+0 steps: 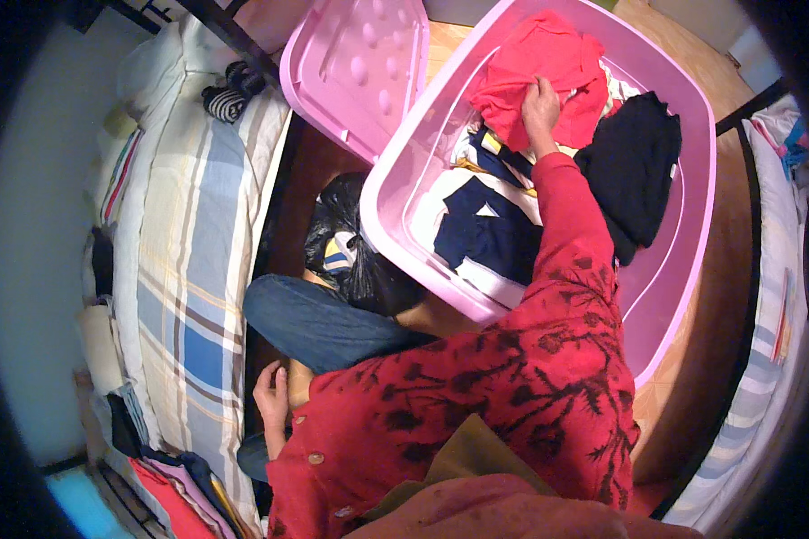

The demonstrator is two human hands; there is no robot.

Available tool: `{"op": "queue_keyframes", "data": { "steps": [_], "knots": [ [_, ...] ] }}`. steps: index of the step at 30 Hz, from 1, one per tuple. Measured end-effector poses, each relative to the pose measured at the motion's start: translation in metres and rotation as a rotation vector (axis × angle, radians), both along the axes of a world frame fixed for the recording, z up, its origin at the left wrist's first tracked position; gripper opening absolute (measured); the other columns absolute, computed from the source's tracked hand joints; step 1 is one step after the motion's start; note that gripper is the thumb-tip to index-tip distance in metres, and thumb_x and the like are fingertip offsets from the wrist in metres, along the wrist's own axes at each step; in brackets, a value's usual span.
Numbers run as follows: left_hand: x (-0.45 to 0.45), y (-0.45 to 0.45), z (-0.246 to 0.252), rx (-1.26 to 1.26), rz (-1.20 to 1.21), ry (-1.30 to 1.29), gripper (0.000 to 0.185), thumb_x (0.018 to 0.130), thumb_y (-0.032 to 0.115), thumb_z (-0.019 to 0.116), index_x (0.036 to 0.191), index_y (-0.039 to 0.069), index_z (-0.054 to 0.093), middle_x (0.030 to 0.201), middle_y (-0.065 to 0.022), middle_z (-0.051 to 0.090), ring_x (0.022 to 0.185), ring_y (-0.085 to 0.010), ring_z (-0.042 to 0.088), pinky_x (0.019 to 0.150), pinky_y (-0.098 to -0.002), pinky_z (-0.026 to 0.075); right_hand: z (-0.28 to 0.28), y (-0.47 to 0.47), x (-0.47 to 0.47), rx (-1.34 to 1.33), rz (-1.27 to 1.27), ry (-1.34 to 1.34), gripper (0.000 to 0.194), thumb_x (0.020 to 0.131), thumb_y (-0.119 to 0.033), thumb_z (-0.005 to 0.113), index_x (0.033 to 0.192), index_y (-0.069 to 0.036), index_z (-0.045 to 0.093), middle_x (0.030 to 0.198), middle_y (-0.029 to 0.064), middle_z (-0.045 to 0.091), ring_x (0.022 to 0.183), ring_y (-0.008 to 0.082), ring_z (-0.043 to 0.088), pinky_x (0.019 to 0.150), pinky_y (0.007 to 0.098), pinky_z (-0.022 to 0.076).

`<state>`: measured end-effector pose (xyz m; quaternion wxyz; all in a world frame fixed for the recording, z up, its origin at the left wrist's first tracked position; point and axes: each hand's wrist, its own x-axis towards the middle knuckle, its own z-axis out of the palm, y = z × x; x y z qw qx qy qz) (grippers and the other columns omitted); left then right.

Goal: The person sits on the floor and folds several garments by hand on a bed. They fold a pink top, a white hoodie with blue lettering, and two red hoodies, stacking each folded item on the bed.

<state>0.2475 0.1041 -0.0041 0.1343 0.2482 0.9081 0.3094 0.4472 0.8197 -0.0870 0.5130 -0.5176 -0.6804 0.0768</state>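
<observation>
A large pink plastic storage bin stands before me with clothes inside. In its far part lies a bright red garment. My right hand rests on that garment with the fingers bent; whether they pinch the cloth is unclear. Right of it is a black folded garment. Nearer to me in the bin, a navy garment lies on white cloth, partly behind my right sleeve. My left hand is by my leg at the bed's edge, fingers loosely curled, with no object visible in it.
A pink bin lid leans beyond the bin's left side. A black plastic bag sits between bin and bed. The left bed has a plaid cover, striped socks and a folded clothes pile. Another bed flanks the right.
</observation>
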Motion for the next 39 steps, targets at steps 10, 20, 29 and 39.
{"op": "queue_keyframes", "data": {
  "steps": [10, 20, 29, 39],
  "knots": [
    [0.013, 0.021, 0.022, 0.085, -0.024, 0.013, 0.027, 0.092, 0.018, 0.061, 0.111, -0.001, 0.064, 0.104, -0.0145, 0.068, 0.097, -0.0218, 0.063, 0.088, -0.0318, 0.048, 0.109, -0.105, -0.04, -0.089, 0.383, 0.329, 0.022, 0.09, -0.016, 0.049, 0.106, -0.005, 0.06, 0.094, 0.0224, 0.065, 0.089, 0.0388, 0.063, 0.077, 0.044, 0.049],
    [0.018, 0.054, 0.078, 0.259, -0.163, 0.055, 0.045, 0.089, 0.011, 0.064, 0.131, 0.003, 0.051, 0.111, -0.0122, 0.065, 0.095, -0.0144, 0.061, 0.087, -0.0291, 0.048, 0.21, -0.186, -0.056, -0.282, 0.934, 0.878, 0.018, 0.093, -0.01, 0.049, 0.101, -0.002, 0.064, 0.087, 0.0003, 0.064, 0.078, 0.008, 0.057, 0.071, 0.0239, 0.0471],
    [0.012, 0.148, 0.183, 0.682, -0.403, 0.153, 0.102, 0.068, 0.02, 0.085, 0.149, 0.01, 0.024, 0.136, -0.0157, 0.049, 0.118, -0.0235, 0.054, 0.095, -0.0411, 0.047, 0.386, -0.292, -0.112, -0.468, 1.687, 0.799, 0.013, 0.097, -0.009, 0.049, 0.103, -0.003, 0.059, 0.083, 0.0033, 0.061, 0.067, 0.0114, 0.059, 0.059, 0.0235, 0.0493],
    [0.006, 0.083, 0.264, 1.472, -0.07, -0.089, 0.034, 0.095, 0.016, 0.058, 0.126, 0.004, 0.052, 0.121, -0.0066, 0.06, 0.11, -0.0178, 0.057, 0.095, -0.0336, 0.046, 0.448, -0.455, -0.218, -0.543, 2.36, 0.25, 0.028, 0.096, -0.029, 0.057, 0.104, -0.003, 0.064, 0.09, 0.0028, 0.064, 0.074, 0.009, 0.059, 0.066, 0.0219, 0.0482]
  ]
}}
